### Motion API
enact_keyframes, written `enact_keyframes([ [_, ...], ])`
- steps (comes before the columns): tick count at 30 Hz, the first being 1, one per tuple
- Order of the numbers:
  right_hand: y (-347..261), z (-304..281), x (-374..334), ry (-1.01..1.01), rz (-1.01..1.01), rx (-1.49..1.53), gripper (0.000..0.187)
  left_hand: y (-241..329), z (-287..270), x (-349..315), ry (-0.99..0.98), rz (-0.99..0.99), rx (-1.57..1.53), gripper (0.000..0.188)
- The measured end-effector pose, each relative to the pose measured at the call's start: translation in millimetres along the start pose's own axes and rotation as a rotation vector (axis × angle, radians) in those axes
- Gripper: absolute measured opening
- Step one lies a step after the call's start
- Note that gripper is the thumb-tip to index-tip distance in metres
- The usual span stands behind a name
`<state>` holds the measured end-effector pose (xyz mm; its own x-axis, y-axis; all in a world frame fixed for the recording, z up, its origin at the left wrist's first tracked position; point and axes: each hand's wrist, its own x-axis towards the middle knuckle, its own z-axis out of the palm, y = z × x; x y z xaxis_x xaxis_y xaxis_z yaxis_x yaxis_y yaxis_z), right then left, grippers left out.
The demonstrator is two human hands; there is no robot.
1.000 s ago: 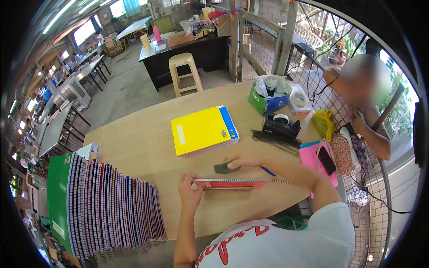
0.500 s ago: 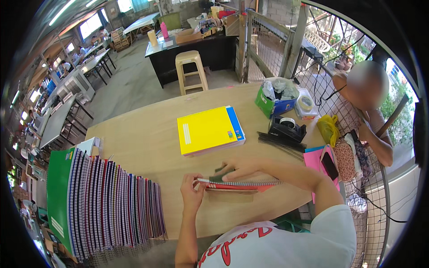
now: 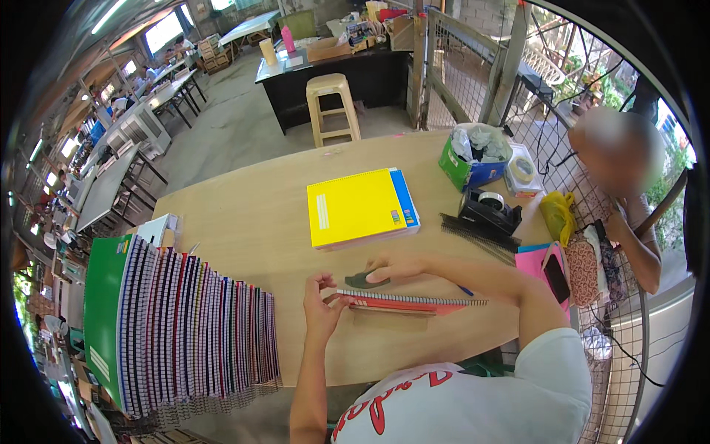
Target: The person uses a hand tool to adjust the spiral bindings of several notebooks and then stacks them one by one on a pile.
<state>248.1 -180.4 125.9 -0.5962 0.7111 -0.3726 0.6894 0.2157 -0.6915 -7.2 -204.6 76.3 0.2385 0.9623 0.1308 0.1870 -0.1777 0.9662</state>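
Observation:
On the table in front of me a red spiral notebook [image 3: 403, 303] is seen nearly edge-on, its wire binding running along the upper side. My left hand [image 3: 323, 305] pinches the left end of this notebook at the binding. Just beyond the binding, my right hand [image 3: 390, 268] grips a small dark green block-like piece [image 3: 358, 281], whose kind I cannot make out. Farther off lies a short stack of notebooks with a yellow cover [image 3: 355, 211] on top. To the left stands a long row of spiral notebooks [image 3: 200, 325], headed by a green cover [image 3: 107, 318].
At right are a tape dispenser [image 3: 489, 213], loose black spiral wires [image 3: 473, 235], a box of crumpled plastic [image 3: 473, 159], a yellow bag [image 3: 557, 218] and a phone [image 3: 555, 275] on a pink folder. A blue pen [image 3: 465, 291] lies near my right forearm. Behind the mesh fence sits another person [image 3: 629, 222].
My right hand and the green piece have come off the binding to just beyond it. The left hand keeps its hold. The whole view has shifted slightly.

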Motion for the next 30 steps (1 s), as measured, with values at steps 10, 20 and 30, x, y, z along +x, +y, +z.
enact_keyframes([
  [10,68.3,22.9,28.7,0.105,0.001,-0.141,0.059,-46.5,0.6,-5.6,0.007,-0.107,-0.236,0.032],
  [20,137.4,40.2,-42.4,0.45,-0.134,-0.352,0.06,-50.6,-0.1,-0.1,-0.048,-0.024,-0.261,0.032],
  [30,7.4,105.7,-218.5,0.426,0.389,0.198,0.034,-53.7,-28.9,-34.8,-0.187,0.074,-0.358,0.034],
])
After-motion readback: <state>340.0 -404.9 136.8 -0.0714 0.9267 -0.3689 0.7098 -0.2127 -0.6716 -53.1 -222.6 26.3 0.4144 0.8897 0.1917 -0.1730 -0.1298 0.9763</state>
